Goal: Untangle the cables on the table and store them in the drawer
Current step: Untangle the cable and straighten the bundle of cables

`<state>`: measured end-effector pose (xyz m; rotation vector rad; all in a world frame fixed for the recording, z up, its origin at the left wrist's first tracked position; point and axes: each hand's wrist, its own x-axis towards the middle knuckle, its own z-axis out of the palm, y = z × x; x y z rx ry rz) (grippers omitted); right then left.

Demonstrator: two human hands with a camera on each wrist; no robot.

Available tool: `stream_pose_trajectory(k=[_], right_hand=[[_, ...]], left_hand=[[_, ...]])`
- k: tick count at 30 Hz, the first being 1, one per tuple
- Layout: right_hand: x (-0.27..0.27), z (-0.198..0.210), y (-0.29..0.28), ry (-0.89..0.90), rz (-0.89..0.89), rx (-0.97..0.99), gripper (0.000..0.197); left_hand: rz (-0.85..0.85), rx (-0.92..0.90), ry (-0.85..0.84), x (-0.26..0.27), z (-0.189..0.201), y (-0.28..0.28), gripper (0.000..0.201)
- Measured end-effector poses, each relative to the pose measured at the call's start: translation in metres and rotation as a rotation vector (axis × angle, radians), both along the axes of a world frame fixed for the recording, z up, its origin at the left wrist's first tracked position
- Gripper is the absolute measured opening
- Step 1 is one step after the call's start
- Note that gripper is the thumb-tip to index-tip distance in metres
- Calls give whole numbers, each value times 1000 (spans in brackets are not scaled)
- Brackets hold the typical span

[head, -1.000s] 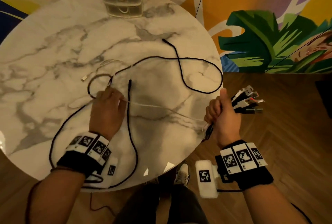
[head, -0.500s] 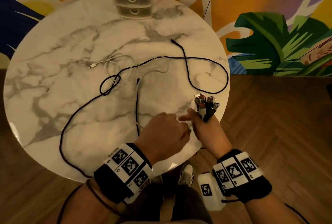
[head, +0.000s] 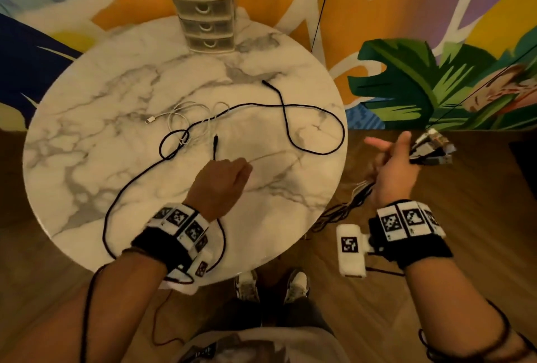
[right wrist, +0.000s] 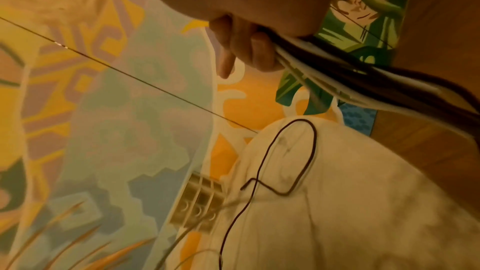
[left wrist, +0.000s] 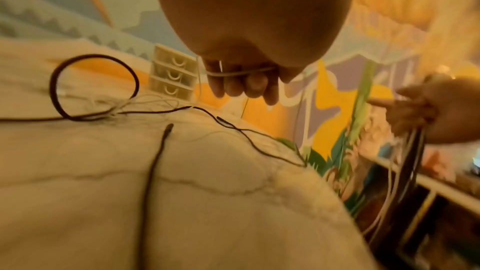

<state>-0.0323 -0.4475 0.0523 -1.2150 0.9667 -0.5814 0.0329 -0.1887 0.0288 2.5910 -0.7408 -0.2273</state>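
My left hand (head: 232,173) hovers over the round marble table (head: 87,135), fingers curled round a thin white cable (left wrist: 239,73) that runs off to the right. Beyond the table's right edge, my right hand (head: 398,165) grips a bundle of cables (head: 433,150); the plugs stick out above the fist, the cords (right wrist: 337,69) hang below and the index finger points out. A long black cable (head: 171,144) loops through a loose white coil (head: 186,115) mid-table. A second black cable (head: 319,141) curves near the right edge.
A small three-drawer unit (head: 207,25) stands at the table's far edge, all drawers shut. A painted wall rises behind the table and wooden floor lies around it. My shoes (head: 247,284) show under the near edge. One black cable (head: 106,234) trails over the front edge.
Both hands met at the table's front right half a second ago. The right hand has swung out right with the bundle; the left hand has moved back over the table holding the white cable.
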Motion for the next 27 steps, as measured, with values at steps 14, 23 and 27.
stream_pose_trajectory(k=[14, 23, 27], right_hand=[[2, 20, 30, 60, 544, -39, 35], [19, 39, -21, -71, 301, -50, 49], [23, 35, 17, -7, 580, -46, 46]], left_hand=[[-207, 123, -118, -20, 47, -90, 30], [343, 106, -80, 66, 22, -21, 36], [280, -9, -119, 55, 60, -74, 34]])
